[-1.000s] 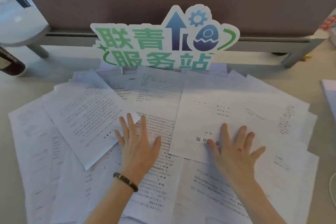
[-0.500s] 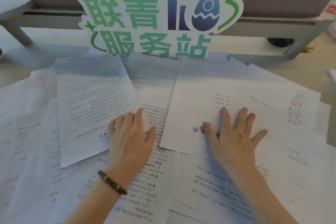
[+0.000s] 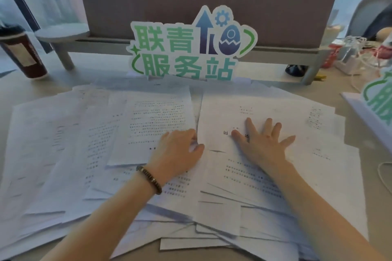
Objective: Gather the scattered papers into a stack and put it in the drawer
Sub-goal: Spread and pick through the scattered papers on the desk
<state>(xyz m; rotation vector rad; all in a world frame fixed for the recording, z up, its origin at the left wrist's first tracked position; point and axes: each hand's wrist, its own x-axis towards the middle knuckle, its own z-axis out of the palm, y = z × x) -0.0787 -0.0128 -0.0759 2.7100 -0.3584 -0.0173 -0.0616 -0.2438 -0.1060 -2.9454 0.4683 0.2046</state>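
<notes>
White papers (image 3: 148,176) cover most of the worktop (image 3: 27,89), loose and overlapping, not stacked. No drawer in view.

Left hand (image 3: 178,152): palm down on the sheets near centre, fingers curled over the right edge of the top left sheet (image 3: 157,125); thumb lies on the paper beside it. Can't tell if it actually pinches that edge or just presses. Dark beaded bracelet (image 3: 149,179) on the wrist.

Right hand (image 3: 263,144): flat, fingers spread wide, palm pressing the top right sheet (image 3: 265,112). Holds nothing. Thumb tip sits next to a small printed mark on that page.

The two top sheets meet almost edge to edge between the hands. More pages fan out underneath toward the near edge and far to the left, corners sticking out at mixed angles.

Behind the pile: green-and-blue cut-out sign (image 3: 191,48) standing upright, its base touching the far sheets. Behind that, a brown divider panel (image 3: 207,6) on a grey riser shelf (image 3: 84,38). Dark red cup (image 3: 23,53) far left, clear of the papers. Second sign (image 3: 379,99) partly visible at the right edge, cables and clutter (image 3: 352,53) behind it.
</notes>
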